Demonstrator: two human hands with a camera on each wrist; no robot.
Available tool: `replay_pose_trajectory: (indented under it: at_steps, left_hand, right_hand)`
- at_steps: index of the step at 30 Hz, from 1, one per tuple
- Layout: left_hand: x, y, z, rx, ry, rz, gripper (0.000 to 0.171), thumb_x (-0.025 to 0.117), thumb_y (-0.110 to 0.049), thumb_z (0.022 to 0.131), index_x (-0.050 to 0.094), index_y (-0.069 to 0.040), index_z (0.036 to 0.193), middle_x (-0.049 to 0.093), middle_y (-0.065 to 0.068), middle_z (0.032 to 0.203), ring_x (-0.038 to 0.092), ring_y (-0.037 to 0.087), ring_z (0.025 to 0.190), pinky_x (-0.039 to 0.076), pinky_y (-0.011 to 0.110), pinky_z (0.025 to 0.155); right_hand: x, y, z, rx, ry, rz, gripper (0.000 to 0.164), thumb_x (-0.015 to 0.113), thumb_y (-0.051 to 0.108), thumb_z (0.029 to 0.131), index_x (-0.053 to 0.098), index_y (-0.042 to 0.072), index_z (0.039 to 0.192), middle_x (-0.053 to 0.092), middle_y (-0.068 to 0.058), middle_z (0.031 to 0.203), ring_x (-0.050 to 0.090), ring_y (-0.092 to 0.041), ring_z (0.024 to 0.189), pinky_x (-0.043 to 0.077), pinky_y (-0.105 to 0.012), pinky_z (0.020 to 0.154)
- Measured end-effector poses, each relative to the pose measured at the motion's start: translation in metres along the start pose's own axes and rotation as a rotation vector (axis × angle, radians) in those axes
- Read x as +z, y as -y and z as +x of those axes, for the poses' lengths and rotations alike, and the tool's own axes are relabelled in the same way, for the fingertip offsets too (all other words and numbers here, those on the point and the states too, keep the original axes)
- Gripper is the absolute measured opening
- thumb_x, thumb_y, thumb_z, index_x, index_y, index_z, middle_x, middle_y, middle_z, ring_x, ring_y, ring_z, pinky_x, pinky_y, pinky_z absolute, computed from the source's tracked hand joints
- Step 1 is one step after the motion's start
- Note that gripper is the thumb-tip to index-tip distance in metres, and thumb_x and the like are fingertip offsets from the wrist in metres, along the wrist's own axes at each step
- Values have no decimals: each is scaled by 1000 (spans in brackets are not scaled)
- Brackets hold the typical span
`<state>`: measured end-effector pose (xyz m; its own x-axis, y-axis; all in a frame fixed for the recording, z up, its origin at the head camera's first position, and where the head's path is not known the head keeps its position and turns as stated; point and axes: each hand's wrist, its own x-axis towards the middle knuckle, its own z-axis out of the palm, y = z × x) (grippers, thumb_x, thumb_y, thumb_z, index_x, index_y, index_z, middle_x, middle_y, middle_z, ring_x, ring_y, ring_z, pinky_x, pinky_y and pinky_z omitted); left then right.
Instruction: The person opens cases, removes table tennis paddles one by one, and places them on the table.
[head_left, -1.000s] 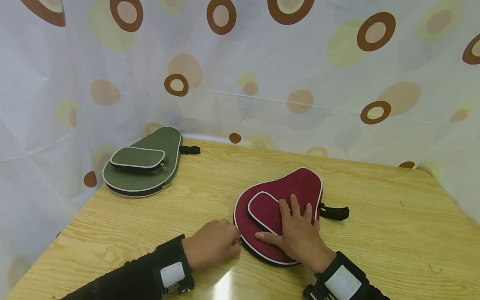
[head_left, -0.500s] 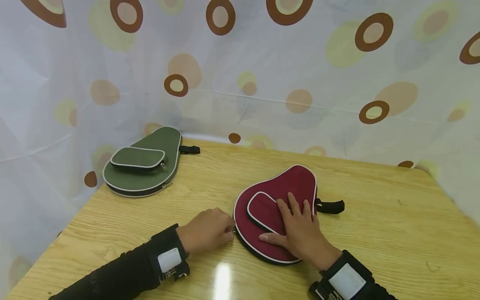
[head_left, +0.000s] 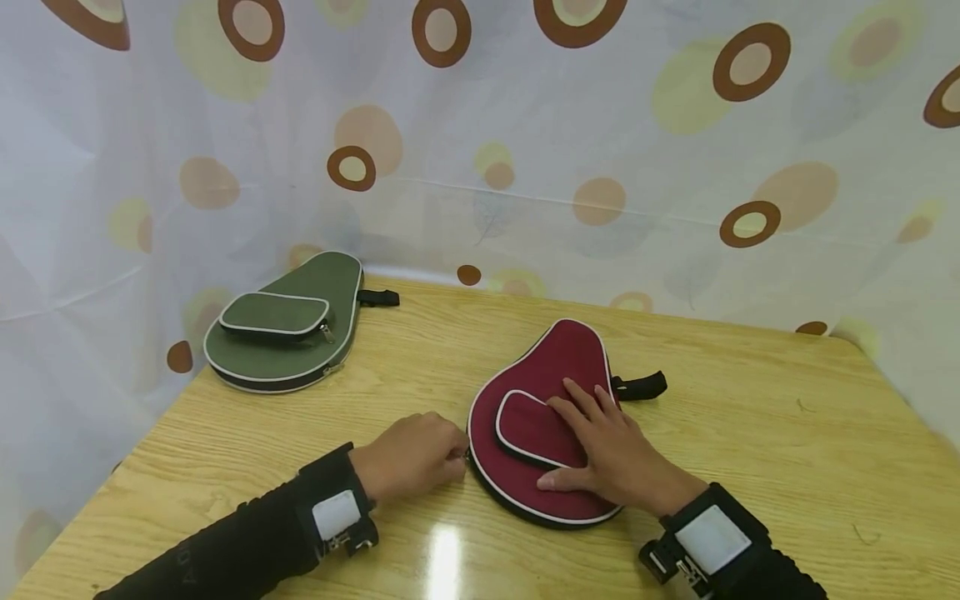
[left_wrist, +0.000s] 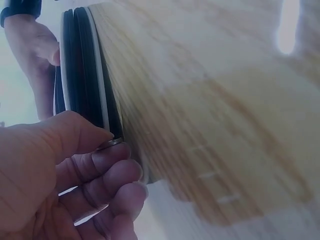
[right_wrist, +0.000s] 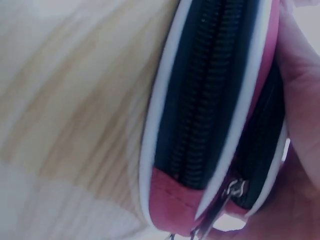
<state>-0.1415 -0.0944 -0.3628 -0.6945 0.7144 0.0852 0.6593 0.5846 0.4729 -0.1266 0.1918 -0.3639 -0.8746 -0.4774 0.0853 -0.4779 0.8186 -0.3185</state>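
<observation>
A dark red table tennis paddle case (head_left: 570, 354) with white piping lies flat on the table, its small zipped pocket (head_left: 528, 425) facing up. At the case's left edge, my left hand (head_left: 412, 458) pinches a metal zipper pull (left_wrist: 111, 143) between thumb and curled index finger. My right hand (head_left: 618, 454) rests on the case with spread fingers over the pocket's right part. In the right wrist view, the case's black side zipper (right_wrist: 205, 100) ends at a red fabric patch, and a pocket zipper pull (right_wrist: 235, 189) hangs close by. The right fingertips are hidden there.
A green paddle case (head_left: 315, 358) of the same shape lies at the table's back left, with a black strap (head_left: 381, 298). Another black strap (head_left: 645, 387) sticks out right of the red case. A patterned curtain (head_left: 480, 167) rises behind the wooden table (head_left: 750, 458).
The red case has turned counterclockwise, its narrow end and strap swinging left and away. My left hand has moved a little left and away with the zipper pull; my right hand has shifted slightly right.
</observation>
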Motion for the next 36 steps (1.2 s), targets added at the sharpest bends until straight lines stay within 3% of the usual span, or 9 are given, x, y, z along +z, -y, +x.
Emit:
replay_pose_trajectory:
  at_steps: [13,21,25,30,33,36]
  left_hand:
    - [-1,0,4,-2,34,-4,29,65,-3,88,53,-16,65,39,-12,60,37,-1,55,28,18,50]
    - [5,-3,3,41,16,43,30,66,-3,86,51,-16,62,38,-13,60,34,-1,54,27,17,49]
    - [9,-7,1,61,-4,74,28,66,-3,84,51,-15,63,39,-12,61,34,-1,55,28,17,49]
    - [13,-15,-1,70,-25,96,26,66,-5,81,51,-15,62,39,-13,60,34,0,55,27,17,48]
    - [15,-20,-1,77,-34,109,25,66,-6,80,51,-15,61,39,-13,58,35,1,54,29,19,47]
    - [17,-25,1,76,-37,135,25,66,-7,79,52,-15,60,39,-12,57,34,2,53,30,20,47]
  right_hand:
    - [-13,-18,-2,-98,95,64,93,80,60,75,47,16,150,29,-15,163,24,-55,144,30,-78,99]
    - [-14,-18,-4,-116,82,36,95,78,62,76,45,15,151,33,-17,160,26,-53,144,28,-73,102]
    - [-16,-7,-11,-79,66,22,96,76,61,78,41,13,154,33,-19,160,24,-52,145,23,-72,105]
    - [-14,22,-18,-82,-46,-33,85,78,52,82,46,12,150,40,-20,155,30,-51,143,27,-70,106]
    - [-6,39,-21,-76,-72,-74,87,74,60,83,47,10,149,41,-20,154,35,-50,141,32,-72,103]
    - [3,50,-24,-35,-42,-91,96,69,69,81,43,9,153,36,-22,157,33,-52,141,32,-74,101]
